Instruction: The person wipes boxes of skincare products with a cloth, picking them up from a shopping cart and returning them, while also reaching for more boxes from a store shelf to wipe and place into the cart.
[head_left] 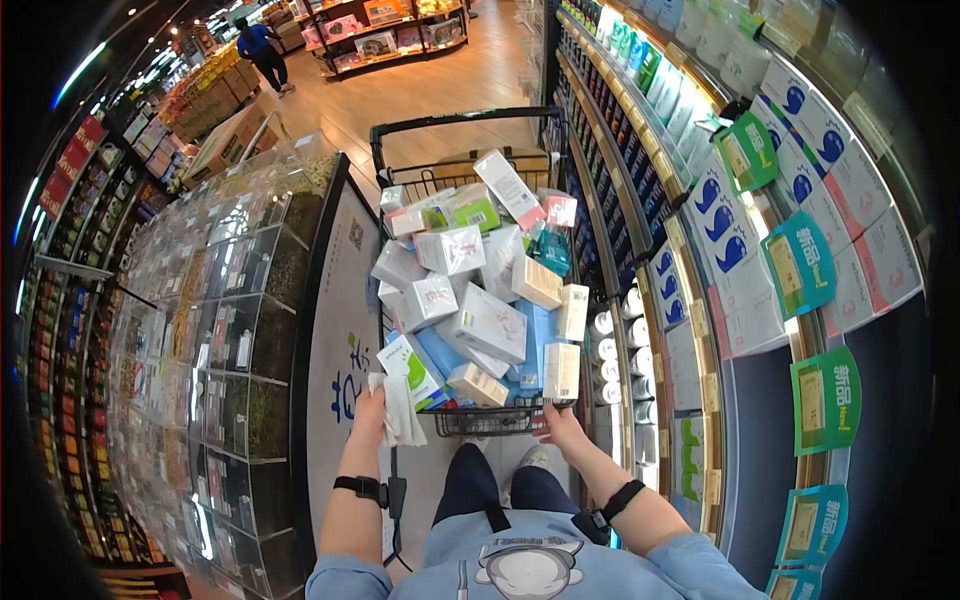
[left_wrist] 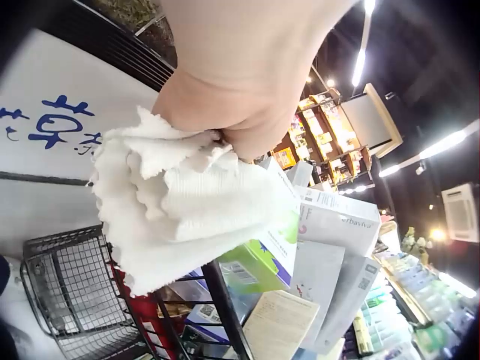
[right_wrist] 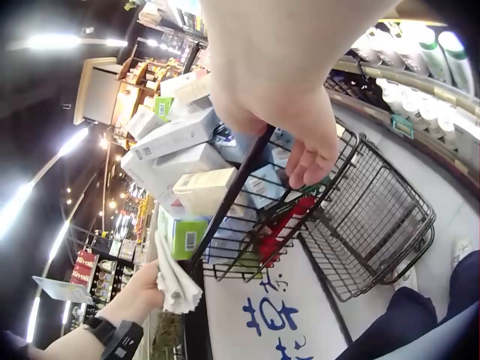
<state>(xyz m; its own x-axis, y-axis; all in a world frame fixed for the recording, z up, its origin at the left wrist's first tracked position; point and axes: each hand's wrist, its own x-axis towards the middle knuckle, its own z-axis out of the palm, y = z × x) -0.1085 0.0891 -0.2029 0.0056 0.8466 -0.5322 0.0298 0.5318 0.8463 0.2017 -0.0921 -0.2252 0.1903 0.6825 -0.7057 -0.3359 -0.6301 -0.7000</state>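
My left hand (head_left: 370, 415) pinches a folded white cloth (left_wrist: 195, 202) with wavy edges, beside the near left corner of a shopping cart. The cloth hangs over part of the cart's rim in the left wrist view. Curled over the top rim of the shopping cart (right_wrist: 234, 184), at its near right corner, are the fingers of my right hand (right_wrist: 281, 112). The cart is heaped with boxes, among them a large white box (head_left: 490, 325), a cream box (head_left: 561, 372) and a white-and-green box (head_left: 410, 365) close to the cloth.
The cart's handle (head_left: 465, 122) is at the far end. Clear bulk-food bins (head_left: 240, 350) line the left side, and shelves with boxes (head_left: 735, 240) and green tags line the right. Farther off, a person in blue (head_left: 262, 55) stands on the wooden floor near a display shelf (head_left: 385, 40).
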